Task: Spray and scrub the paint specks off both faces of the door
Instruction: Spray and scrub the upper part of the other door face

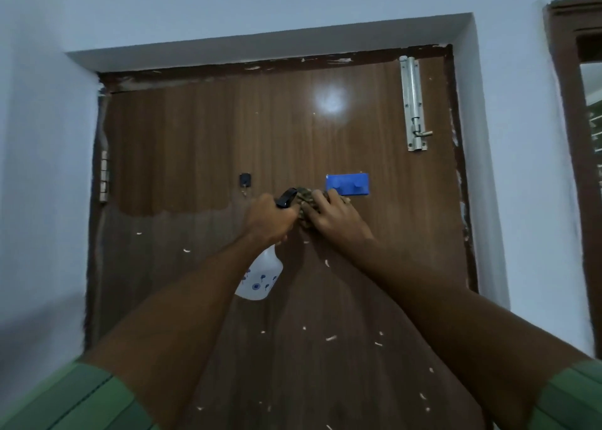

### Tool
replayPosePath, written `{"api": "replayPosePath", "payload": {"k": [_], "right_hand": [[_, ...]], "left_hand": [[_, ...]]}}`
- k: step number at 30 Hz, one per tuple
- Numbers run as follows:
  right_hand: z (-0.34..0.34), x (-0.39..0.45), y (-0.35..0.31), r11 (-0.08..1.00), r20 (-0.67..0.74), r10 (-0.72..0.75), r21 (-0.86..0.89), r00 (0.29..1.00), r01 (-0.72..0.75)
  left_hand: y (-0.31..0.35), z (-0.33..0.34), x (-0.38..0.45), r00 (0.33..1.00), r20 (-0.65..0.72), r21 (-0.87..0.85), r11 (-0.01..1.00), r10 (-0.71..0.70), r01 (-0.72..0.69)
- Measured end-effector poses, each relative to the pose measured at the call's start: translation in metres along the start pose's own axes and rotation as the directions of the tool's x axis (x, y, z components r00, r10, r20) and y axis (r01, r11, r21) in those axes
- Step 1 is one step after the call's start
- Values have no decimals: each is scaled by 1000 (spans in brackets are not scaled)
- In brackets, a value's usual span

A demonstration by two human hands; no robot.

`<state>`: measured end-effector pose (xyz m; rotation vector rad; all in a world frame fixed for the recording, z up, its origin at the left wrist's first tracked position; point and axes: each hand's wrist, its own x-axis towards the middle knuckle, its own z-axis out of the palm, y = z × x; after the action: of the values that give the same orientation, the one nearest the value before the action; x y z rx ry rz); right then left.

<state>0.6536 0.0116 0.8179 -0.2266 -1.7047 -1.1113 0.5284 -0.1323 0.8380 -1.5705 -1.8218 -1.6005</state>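
While the spray bottle (pixel 260 275) is gripped by the left hand (pixel 268 219), a scrub pad (pixel 304 206) is pressed to the door (pixel 195 136) by the right hand (pixel 335 218), fingers curled on it.

Your left hand (pixel 268 219) grips the white spray bottle with a black trigger head (pixel 260 276) while your right hand (pixel 335 218) presses a dark crumpled scrub pad (pixel 304 201) against the brown wood-grain door (pixel 195 136), just below the blue plastic hook rack (pixel 347 184).

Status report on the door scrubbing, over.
Left grip holds white spray bottle. Right grip presses scrub pad on brown wooden door. White specks remain below.
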Motion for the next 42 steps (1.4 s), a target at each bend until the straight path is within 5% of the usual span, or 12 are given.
{"api": "replayPosePath", "payload": {"k": [5,11,15,17,24,30,38,42], "right_hand": [[9,57,-17,999,8,-5,-41,1000,5],[13,83,-50,929,73,351,99,933,-357],[29,61,-84,986,147,-107,140,983,86],[29,71,-82,975,156,-201,123,967,183],[33,97,-93,998,83,17,67,996,-23],[38,110,-127,930,111,332,128,937,-345],[39,115,-151,910,130,402,53,907,-411],[45,115,-156,990,167,127,34,978,-134]], "left_hand": [[-33,-49,5,999,-34,75,997,29,-27],[-80,-91,9,1000,22,175,985,-1,-3],[-97,-109,7,999,43,179,984,12,-20],[-101,-120,9,998,63,203,979,22,-35],[-120,-151,26,997,65,195,979,48,-60],[-140,-160,31,994,105,166,985,40,-58],[-158,-152,24,990,133,219,975,-57,27],[-170,-155,24,991,127,184,983,-41,17]]}}
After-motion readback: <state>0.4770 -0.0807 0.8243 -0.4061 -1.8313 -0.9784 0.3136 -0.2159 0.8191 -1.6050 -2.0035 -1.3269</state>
